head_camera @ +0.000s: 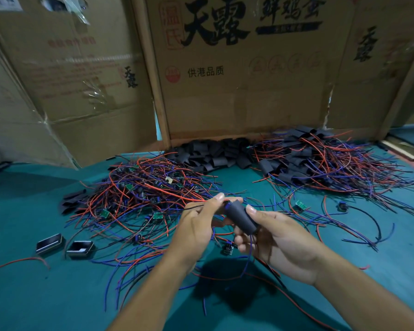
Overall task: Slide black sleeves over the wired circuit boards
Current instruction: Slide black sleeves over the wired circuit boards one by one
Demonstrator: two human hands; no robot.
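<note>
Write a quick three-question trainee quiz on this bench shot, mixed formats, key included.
1. True or false: the right hand grips a black sleeve.
2. Multiple choice: where does the pile of empty sleeves lie? A) at the foot of the cardboard wall B) at the bench's near edge C) inside a tray
3. Fill in: the left hand pinches thin ____ leading into the sleeve.

Key: 1 true; 2 A; 3 wires. Finished sleeved boards lie heaped far right, bare wired boards in the left heap.
</note>
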